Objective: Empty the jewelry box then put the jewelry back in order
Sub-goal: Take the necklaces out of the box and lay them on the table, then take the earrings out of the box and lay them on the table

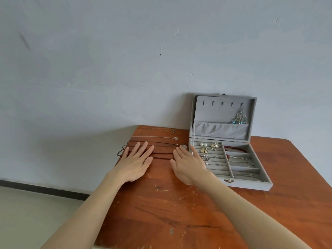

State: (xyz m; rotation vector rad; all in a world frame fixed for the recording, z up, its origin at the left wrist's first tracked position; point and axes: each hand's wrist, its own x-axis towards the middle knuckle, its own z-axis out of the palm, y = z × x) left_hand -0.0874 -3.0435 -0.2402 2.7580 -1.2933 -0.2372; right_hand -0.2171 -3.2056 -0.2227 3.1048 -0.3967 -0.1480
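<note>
Scratched wooden table [179, 212] up against a pale wall [107, 60], lots of bare wood toward the near edge. Grey jewelry box [231, 184] on the right half, lid [222, 119] propped upright at the back, long axis running left-right, clasp facing the near edge. Still loaded with earrings and bracelets. Necklaces [154, 137] lined up left of the box, long axes left-right, pendants pointing at it. Left hand [134, 162] flat on them, fingers spread. Right hand [188, 164] spread too, just beside the box's left wall, holding nothing.
</note>
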